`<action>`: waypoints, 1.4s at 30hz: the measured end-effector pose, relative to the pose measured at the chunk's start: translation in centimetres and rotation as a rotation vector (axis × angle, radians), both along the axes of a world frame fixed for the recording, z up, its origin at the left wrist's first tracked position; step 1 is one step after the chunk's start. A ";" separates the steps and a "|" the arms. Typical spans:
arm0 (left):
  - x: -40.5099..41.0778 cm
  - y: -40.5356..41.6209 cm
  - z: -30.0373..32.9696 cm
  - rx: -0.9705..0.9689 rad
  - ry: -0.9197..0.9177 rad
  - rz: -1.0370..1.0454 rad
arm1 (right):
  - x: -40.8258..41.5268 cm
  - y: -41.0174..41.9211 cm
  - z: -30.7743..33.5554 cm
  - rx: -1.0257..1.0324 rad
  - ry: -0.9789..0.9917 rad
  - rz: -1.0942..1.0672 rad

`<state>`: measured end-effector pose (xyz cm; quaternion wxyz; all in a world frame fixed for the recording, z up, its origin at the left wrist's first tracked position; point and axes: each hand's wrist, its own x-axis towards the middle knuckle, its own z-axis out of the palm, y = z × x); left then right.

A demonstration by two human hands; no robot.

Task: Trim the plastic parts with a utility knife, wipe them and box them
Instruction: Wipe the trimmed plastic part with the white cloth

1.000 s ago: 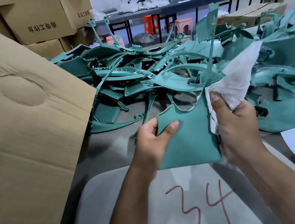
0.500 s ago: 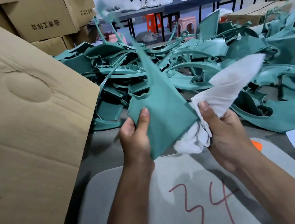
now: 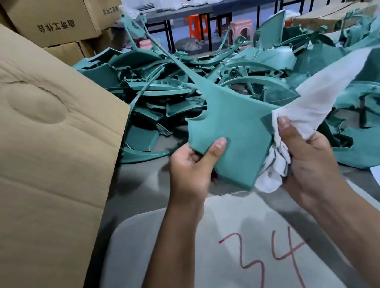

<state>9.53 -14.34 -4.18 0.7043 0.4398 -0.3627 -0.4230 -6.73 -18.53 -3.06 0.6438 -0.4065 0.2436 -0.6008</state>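
Two hands hold one teal plastic part [image 3: 232, 123] above the worktop [image 3: 140, 182]. The left hand [image 3: 191, 168] pinches its lower left corner, thumb flat on the matte face, the other fingers hidden behind it. The right hand [image 3: 308, 159] grips a crumpled white cloth [image 3: 319, 98] bunched against the part's right edge; its fingers curl out of sight under the fabric, and one loose end of the cloth sticks up and right. The part is a flat panel narrowing to a long thin spike that points up and away. Behind it lies a tangled heap of teal parts [image 3: 258, 65], curved ribs and panels, too jumbled to count. A tan cardboard flap [image 3: 25, 142] with a round dent fills the left, cut off by the frame. Below the hands lies a grey board [image 3: 175, 255] marked 34 in red.
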 end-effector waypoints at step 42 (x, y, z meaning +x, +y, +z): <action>-0.5 -0.2 0.6 -0.113 -0.041 0.304 | 2.9 2.7 -2.2 0.122 0.063 0.197</action>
